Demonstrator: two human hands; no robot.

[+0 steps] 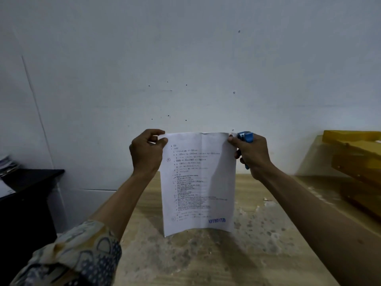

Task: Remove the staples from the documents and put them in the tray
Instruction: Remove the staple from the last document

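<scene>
Held up above the worktop (206, 265), the document (198, 182) hangs light and floppy, the left hand (147, 151) pinching one top corner, the right hand (252, 155) pinching the other while gripping the blue staple remover (245, 137).

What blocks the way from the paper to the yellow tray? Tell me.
Nothing visible does. The paper hangs upright between the left hand and right hand, above the table. The tray stands to the right, with bare tabletop between.
</scene>
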